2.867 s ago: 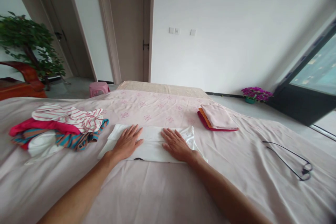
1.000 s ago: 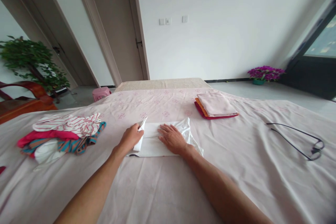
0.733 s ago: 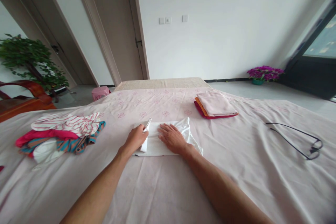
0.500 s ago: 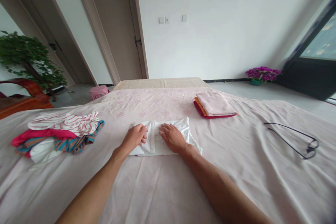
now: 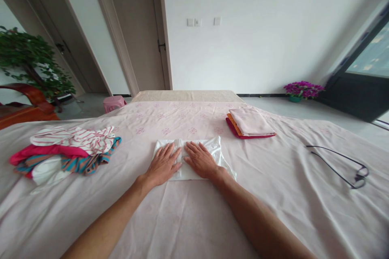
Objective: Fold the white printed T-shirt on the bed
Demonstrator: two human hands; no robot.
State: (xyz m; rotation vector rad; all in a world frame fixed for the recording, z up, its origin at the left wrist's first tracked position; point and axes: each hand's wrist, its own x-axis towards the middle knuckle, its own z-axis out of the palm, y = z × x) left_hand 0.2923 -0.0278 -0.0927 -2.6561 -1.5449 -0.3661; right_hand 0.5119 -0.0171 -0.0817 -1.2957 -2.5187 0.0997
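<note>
A white, slightly shiny garment (image 5: 187, 173) lies folded into a flat strip on the pink cloth in front of me; its exact kind is unclear. My left hand (image 5: 164, 163) rests flat on its left part, fingers spread. Over the middle, my right hand (image 5: 200, 159) lies palm down with the fingers stretched out. The right end of the garment (image 5: 223, 156) is loose and wrinkled, with one corner pointing up and away from me. Neither hand grips the fabric.
Rumpled clothes (image 5: 67, 149), striped, red and white, lie at the left. A folded stack (image 5: 252, 122) in pink, orange and red sits back right. Black-framed glasses (image 5: 340, 164) rest at the right on the pink cloth (image 5: 188, 218). A pink stool (image 5: 114, 103) stands beyond.
My left hand has uncurled and now lies flat on the white garment, a little further right. My right hand has stayed on the garment almost unmoved.
</note>
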